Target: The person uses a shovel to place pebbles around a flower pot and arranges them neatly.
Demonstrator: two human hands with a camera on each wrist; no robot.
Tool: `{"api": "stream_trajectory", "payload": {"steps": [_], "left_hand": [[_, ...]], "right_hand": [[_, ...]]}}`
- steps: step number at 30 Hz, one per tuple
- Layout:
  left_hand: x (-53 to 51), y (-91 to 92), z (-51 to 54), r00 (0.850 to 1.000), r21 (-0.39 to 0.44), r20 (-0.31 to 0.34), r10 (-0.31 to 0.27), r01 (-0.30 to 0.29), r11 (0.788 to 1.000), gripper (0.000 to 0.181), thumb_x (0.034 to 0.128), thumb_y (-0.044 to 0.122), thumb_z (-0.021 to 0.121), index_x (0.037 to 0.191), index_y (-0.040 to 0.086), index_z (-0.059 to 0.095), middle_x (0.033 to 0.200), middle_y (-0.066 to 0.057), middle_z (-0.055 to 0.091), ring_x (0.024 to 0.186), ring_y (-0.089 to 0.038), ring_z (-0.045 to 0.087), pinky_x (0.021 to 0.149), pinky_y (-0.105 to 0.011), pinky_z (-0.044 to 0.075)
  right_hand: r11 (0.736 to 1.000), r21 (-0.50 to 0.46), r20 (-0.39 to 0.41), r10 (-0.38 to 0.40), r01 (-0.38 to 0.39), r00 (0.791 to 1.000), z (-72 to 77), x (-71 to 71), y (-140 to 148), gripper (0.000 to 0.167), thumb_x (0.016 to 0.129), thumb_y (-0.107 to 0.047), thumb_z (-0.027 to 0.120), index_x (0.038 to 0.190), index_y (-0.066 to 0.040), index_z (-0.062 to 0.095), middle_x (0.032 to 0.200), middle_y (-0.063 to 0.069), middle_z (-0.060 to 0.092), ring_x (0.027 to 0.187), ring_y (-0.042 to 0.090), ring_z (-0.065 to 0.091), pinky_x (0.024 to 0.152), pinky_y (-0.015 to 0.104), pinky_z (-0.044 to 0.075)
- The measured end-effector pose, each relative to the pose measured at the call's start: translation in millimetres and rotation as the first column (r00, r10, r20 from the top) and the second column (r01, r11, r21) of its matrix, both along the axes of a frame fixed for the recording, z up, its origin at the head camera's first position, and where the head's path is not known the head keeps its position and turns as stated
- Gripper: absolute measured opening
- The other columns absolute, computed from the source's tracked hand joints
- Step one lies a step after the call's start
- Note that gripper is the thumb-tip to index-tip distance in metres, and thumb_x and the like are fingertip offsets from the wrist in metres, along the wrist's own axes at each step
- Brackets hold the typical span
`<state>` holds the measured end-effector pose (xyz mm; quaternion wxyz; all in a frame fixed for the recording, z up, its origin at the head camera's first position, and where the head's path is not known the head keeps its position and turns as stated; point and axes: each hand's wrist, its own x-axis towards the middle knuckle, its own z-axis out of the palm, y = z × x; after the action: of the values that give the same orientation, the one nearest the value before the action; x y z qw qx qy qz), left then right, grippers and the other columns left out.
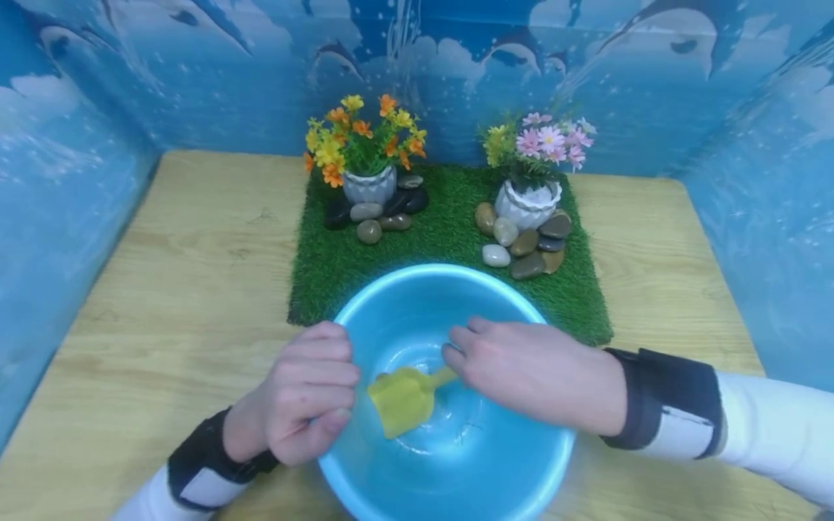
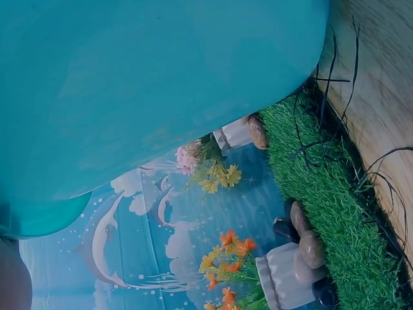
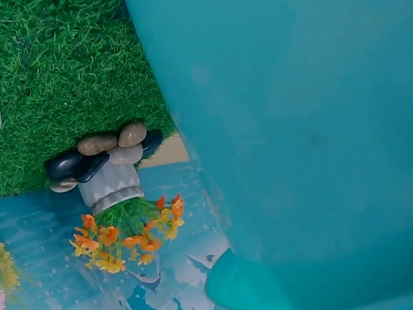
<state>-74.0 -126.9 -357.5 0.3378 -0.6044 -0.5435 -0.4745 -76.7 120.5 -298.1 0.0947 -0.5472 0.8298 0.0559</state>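
A round light-blue basin (image 1: 449, 470) stands at the front of the table, its near side cut off by the head view's lower edge. My left hand (image 1: 316, 394) grips the basin's left rim with curled fingers. Its wall (image 2: 161, 84) fills much of the left wrist view, and a bit of the hand (image 2: 13, 278) shows in the lower left corner. Over the basin's right side, my right hand (image 1: 521, 369) holds a yellow toy shovel (image 1: 405, 401) by its handle. The blade is inside the basin, pointing left. A small brownish thing peeks out behind the blade, mostly hidden.
Behind the basin lies an artificial grass mat (image 1: 449, 224). On it stand a pot of orange and yellow flowers (image 1: 368, 141) and a pot of pink flowers (image 1: 547, 141), each with several smooth stones (image 1: 496, 255) around it. Dolphin-printed sheets (image 1: 443, 43) enclose the wooden table (image 1: 195, 275).
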Motion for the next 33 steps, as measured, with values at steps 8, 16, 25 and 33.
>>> {"api": "stream_trajectory", "payload": {"steps": [8,16,25,33], "left_hand": [[1.4,-1.5,2.3,1.000,-0.007,0.006,0.007,-0.007,1.000,0.049,0.0993,0.015,0.042,0.051,0.019,0.036,0.052,0.008,0.030,0.050,-0.007,0.022,0.058,-0.023,0.024],[3.6,-2.7,2.8,0.999,-0.050,0.039,0.019,-0.017,0.999,0.049,0.1001,0.017,0.041,0.052,0.019,0.038,0.052,0.008,0.033,0.050,-0.008,0.026,0.059,-0.023,0.027],[3.9,-1.9,1.7,0.998,-0.055,0.053,0.016,-0.013,0.998,0.048,0.0993,0.016,0.041,0.052,0.019,0.038,0.052,0.008,0.032,0.050,-0.007,0.026,0.059,-0.023,0.027],[2.4,-0.9,2.3,1.000,-0.013,0.022,0.008,-0.007,1.000,0.048,0.0988,0.014,0.041,0.051,0.019,0.036,0.052,0.008,0.031,0.050,-0.007,0.024,0.059,-0.022,0.025]], "right_hand": [[0.985,-0.153,0.028,-0.074,0.077,0.997,-5.3,0.4,-0.8,0.009,0.089,-0.011,0.069,0.085,-0.016,0.063,0.073,-0.009,0.045,0.068,0.008,0.043,0.060,0.023,0.042],[0.955,-0.283,-0.125,-0.133,0.093,0.983,-7.2,3.0,1.2,0.012,0.084,-0.016,0.077,0.082,-0.010,0.067,0.071,-0.003,0.047,0.064,0.012,0.041,0.057,0.024,0.040],[0.946,-0.311,-0.245,-0.177,0.096,0.953,-8.6,6.4,2.7,0.028,0.080,-0.010,0.072,0.064,-0.012,0.048,0.061,-0.003,0.035,0.052,0.011,0.031,0.044,0.021,0.027],[0.961,-0.261,-0.279,-0.165,0.091,0.946,-7.5,7.7,2.0,0.031,0.076,-0.007,0.070,0.061,-0.013,0.043,0.058,-0.004,0.032,0.051,0.011,0.029,0.043,0.020,0.026]]}}
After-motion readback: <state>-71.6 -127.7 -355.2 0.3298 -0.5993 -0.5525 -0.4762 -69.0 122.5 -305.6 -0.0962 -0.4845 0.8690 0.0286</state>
